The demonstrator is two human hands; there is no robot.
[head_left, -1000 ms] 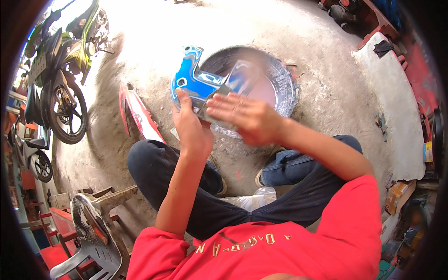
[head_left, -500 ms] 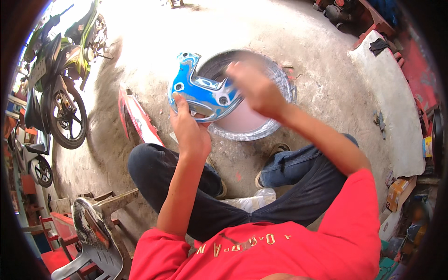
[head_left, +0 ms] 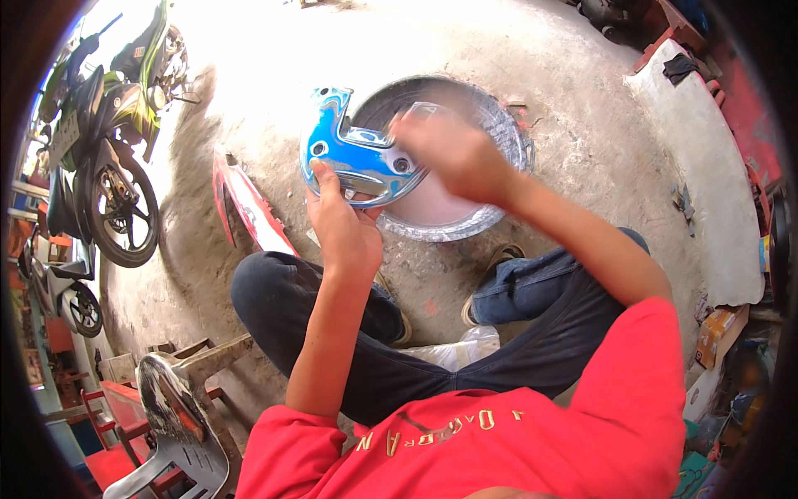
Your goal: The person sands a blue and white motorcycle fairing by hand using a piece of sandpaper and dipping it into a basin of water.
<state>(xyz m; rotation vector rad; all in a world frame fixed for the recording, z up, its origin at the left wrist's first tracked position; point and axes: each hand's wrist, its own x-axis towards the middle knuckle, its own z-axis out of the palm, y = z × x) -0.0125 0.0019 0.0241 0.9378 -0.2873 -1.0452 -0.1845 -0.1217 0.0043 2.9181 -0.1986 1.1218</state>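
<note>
My left hand [head_left: 345,223] grips a curved blue-and-silver panel [head_left: 356,162] by its lower edge, thumb on the face and fingers behind. Several round holes mark the panel, and its blue surface has pale, worn-looking patches. At the panel's right end is my right hand [head_left: 453,154], smeared by motion. Its fingers are too blurred to tell whether they hold anything. Beneath both, a round grey-black basin [head_left: 474,226] with a whitish-streaked rim stands on the floor, cloudy pinkish liquid inside. The panel and my right hand cover part of the basin.
A red-and-white panel [head_left: 251,206] lies on the concrete floor to the left, beyond my knee. Motorcycles [head_left: 116,191] stand at the far left. A worn grey chair [head_left: 179,445] is at the lower left. A pale slab [head_left: 706,183] runs along the right, beside a cardboard box [head_left: 716,337].
My right hand has shifted slightly left and down along the panel's right end, still blurred. My left hand keeps its grip on the panel. The whole view has shifted a little.
</note>
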